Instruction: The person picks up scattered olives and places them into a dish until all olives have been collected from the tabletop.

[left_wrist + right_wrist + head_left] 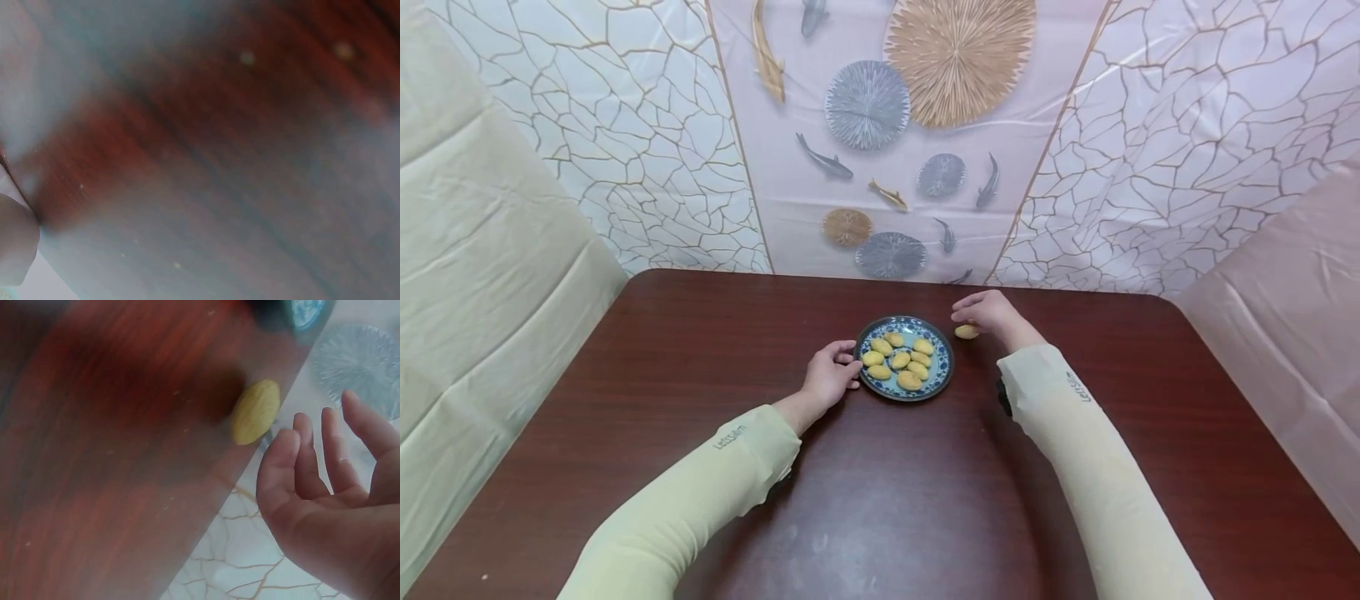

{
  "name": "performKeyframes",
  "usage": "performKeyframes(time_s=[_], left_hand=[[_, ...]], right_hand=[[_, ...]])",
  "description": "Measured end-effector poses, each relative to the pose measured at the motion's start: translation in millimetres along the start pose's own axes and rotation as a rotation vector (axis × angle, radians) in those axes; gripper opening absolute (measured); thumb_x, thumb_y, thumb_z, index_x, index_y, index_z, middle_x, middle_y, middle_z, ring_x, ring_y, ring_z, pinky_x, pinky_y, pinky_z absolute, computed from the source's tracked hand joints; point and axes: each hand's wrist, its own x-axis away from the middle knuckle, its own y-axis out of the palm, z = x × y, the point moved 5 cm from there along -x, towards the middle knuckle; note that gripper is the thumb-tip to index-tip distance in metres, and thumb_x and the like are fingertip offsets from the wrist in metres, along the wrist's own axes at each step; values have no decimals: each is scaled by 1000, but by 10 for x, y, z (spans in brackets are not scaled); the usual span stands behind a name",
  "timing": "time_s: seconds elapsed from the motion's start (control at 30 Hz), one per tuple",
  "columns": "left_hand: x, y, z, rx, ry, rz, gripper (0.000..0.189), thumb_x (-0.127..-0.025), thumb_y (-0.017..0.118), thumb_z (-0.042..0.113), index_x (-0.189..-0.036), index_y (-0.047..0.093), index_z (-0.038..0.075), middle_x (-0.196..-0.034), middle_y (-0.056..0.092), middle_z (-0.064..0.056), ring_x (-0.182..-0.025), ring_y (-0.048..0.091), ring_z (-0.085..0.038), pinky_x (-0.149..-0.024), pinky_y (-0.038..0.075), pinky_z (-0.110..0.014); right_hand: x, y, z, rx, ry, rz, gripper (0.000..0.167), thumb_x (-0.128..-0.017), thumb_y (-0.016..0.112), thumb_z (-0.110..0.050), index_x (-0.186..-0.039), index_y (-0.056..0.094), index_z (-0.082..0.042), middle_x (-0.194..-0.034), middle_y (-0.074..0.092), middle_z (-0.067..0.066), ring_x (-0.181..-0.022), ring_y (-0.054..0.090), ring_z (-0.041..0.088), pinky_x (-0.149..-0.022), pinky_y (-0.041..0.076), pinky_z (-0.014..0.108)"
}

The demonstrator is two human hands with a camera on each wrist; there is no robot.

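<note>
A round plate (943, 375) with a blue-patterned rim holds several yellow oval pieces (901, 360), pitted and almond-shaped. At its left rim is my left hand (829, 379), fingertips touching the edge and fingers loosely bent. The left wrist view has only part of that hand (17, 240) at its lower left, with blurred tabletop beyond. Right of the plate, a single yellow oval piece (256, 412) lies on the table. My right hand (988, 312) hovers over it, fingers spread and gently curved; in the right wrist view the thumb tip (284, 447) appears close to the piece, apart from it.
A dark reddish-brown table (715, 350) lies under everything. Behind its far edge hangs a patterned cloth (887, 183) with fish and round motifs. Plain pale cloth (482, 275) stands along the left side, and another pale cloth (1292, 308) along the right.
</note>
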Motion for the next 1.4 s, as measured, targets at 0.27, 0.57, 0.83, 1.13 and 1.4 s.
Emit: performKeyframes(time_s=[0.27, 0.57, 0.83, 1.13, 1.4], left_hand=[[-7, -6, -4, 1, 0, 5, 39, -89, 57, 0, -128, 52, 1, -91, 53, -9, -61, 55, -8, -60, 58, -23], [-8, -11, -5, -3, 2, 6, 39, -89, 58, 1, -128, 52, 1, -92, 53, -9, -62, 55, -8, -60, 58, -23], [-6, -5, -1, -1, 4, 10, 39, -89, 58, 0, -128, 53, 1, -91, 53, -9, -62, 55, -8, -59, 58, -22], [-1, -1, -8, -4, 0, 10, 39, -89, 58, 1, -128, 53, 1, -92, 54, -9, -64, 56, -8, -59, 58, -22], [-10, 1, -4, 8, 6, 13, 39, -89, 58, -1, -127, 53, 0, -90, 53, -9, -61, 54, -8, -58, 58, -22]], right_hand=[[-28, -39, 193, 86, 56, 4, 36, -87, 61, -8, -122, 59, 0, -127, 57, 18, -112, 52, 24, -98, 50, 39], [0, -29, 283, 29, 47, 19, 35, -86, 62, -4, -119, 59, 5, -121, 56, 20, -97, 55, 21, -90, 56, 35], [-12, -17, 310, -30, 62, 39, 35, -87, 59, -4, -120, 57, 6, -118, 56, 20, -73, 58, 10, -73, 58, 22], [-17, -3, 373, -136, 80, 25, 38, -90, 55, -5, -126, 53, 7, -126, 53, 21, -83, 60, 10, -86, 57, 27], [-31, -20, 372, -165, 69, 5, 40, -90, 55, -7, -128, 51, 8, -125, 53, 22, -88, 60, 13, -89, 56, 29]])
